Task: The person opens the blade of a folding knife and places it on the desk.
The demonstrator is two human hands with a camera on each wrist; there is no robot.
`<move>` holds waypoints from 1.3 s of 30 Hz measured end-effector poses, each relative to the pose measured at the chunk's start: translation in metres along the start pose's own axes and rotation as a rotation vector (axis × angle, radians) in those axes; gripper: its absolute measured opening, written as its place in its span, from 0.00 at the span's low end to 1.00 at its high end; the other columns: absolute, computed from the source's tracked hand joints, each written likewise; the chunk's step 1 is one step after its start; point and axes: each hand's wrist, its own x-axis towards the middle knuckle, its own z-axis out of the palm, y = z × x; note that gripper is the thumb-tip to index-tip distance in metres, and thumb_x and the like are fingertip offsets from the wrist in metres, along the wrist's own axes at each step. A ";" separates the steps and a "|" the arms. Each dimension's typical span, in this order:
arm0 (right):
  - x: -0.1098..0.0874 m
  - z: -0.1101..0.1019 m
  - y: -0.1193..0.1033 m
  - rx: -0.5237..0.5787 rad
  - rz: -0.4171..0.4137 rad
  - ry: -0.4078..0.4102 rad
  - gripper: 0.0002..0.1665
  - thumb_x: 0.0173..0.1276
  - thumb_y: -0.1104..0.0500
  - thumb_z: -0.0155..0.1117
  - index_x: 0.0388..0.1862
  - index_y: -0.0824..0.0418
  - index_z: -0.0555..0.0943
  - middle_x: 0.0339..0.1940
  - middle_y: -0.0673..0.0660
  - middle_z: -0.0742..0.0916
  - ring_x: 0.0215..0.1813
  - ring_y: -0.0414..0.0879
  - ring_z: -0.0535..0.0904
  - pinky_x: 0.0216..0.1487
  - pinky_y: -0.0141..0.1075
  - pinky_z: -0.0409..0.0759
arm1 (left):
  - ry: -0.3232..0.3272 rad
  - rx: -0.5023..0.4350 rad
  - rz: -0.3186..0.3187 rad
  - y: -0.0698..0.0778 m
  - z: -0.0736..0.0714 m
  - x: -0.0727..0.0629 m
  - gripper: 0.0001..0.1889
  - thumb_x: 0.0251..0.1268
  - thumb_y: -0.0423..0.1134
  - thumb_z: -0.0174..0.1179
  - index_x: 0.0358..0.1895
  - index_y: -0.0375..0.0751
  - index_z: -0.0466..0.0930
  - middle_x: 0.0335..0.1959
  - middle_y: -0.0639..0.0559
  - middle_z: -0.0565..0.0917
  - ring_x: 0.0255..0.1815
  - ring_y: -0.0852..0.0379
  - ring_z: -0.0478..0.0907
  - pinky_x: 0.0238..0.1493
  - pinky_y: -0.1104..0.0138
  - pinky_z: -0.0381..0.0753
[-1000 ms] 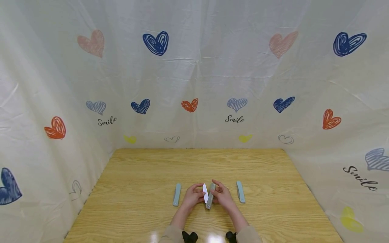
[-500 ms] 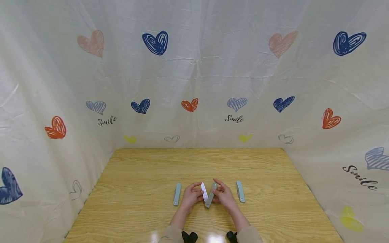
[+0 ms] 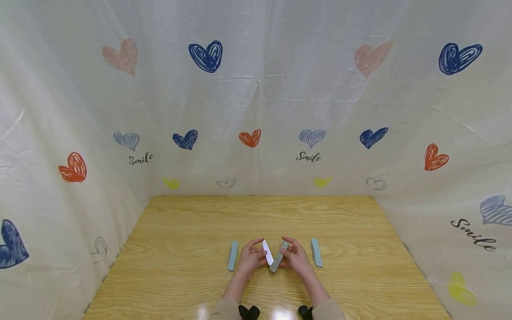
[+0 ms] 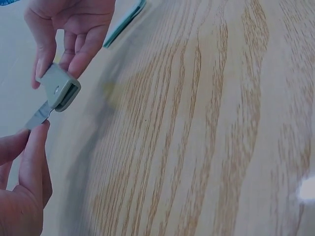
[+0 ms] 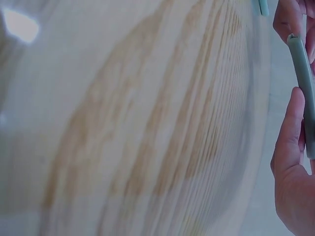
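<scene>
From here I see a half-open, grey-green folding knife (image 3: 277,262).
The left hand (image 3: 249,258) has its fingers pinching the pale blade (image 3: 268,252); the right hand's (image 3: 298,258) grip the slim handle (image 4: 59,81), presumably steadying both parts.

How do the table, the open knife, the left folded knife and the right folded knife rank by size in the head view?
1. Table
2. Open knife, spread wide with its blade out
3. Left folded knife and right folded knife: too alike to rank
</scene>
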 end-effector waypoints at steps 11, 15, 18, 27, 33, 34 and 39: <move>0.000 -0.001 0.000 0.033 -0.009 0.042 0.26 0.68 0.71 0.58 0.64 0.71 0.67 0.35 0.57 0.77 0.33 0.46 0.78 0.33 0.45 0.87 | 0.056 -0.017 -0.006 0.002 0.000 0.000 0.26 0.61 0.20 0.59 0.64 0.23 0.66 0.34 0.36 0.79 0.30 0.58 0.80 0.36 0.64 0.86; 0.000 -0.002 0.000 0.062 -0.010 0.047 0.26 0.69 0.72 0.56 0.64 0.72 0.65 0.34 0.56 0.76 0.34 0.45 0.78 0.34 0.46 0.87 | 0.065 -0.036 0.001 0.001 0.000 0.000 0.27 0.61 0.21 0.58 0.65 0.23 0.65 0.33 0.38 0.79 0.31 0.59 0.80 0.37 0.64 0.86; 0.001 -0.003 0.001 0.082 -0.012 0.050 0.26 0.69 0.73 0.55 0.64 0.73 0.63 0.34 0.56 0.75 0.34 0.44 0.79 0.36 0.47 0.87 | 0.073 -0.054 0.007 0.012 0.004 -0.007 0.27 0.62 0.19 0.56 0.65 0.21 0.63 0.33 0.39 0.79 0.32 0.58 0.79 0.37 0.64 0.86; 0.002 -0.003 0.006 0.130 -0.034 0.080 0.24 0.68 0.75 0.54 0.62 0.74 0.63 0.32 0.55 0.74 0.32 0.43 0.81 0.34 0.41 0.87 | 0.139 -0.083 0.012 0.004 0.005 -0.002 0.27 0.63 0.19 0.55 0.66 0.23 0.63 0.34 0.42 0.79 0.33 0.59 0.79 0.36 0.66 0.86; 0.001 -0.002 0.005 0.152 -0.026 0.100 0.24 0.69 0.75 0.52 0.62 0.73 0.61 0.34 0.57 0.74 0.32 0.45 0.81 0.36 0.42 0.87 | 0.179 -0.095 0.023 0.005 0.007 -0.003 0.26 0.63 0.21 0.56 0.65 0.24 0.64 0.35 0.42 0.79 0.33 0.58 0.80 0.37 0.66 0.86; 0.001 -0.002 0.005 0.149 -0.030 0.103 0.24 0.69 0.75 0.52 0.63 0.73 0.61 0.35 0.58 0.74 0.33 0.45 0.80 0.37 0.42 0.87 | 0.182 -0.102 0.024 0.005 0.007 -0.003 0.26 0.63 0.21 0.56 0.65 0.24 0.64 0.35 0.42 0.79 0.33 0.57 0.80 0.37 0.65 0.86; 0.001 -0.001 0.004 0.167 -0.032 0.128 0.25 0.71 0.74 0.51 0.64 0.73 0.59 0.38 0.59 0.73 0.37 0.45 0.78 0.39 0.42 0.87 | 0.192 -0.162 0.036 0.006 0.008 -0.003 0.27 0.64 0.19 0.54 0.66 0.24 0.60 0.32 0.44 0.76 0.31 0.57 0.80 0.37 0.67 0.86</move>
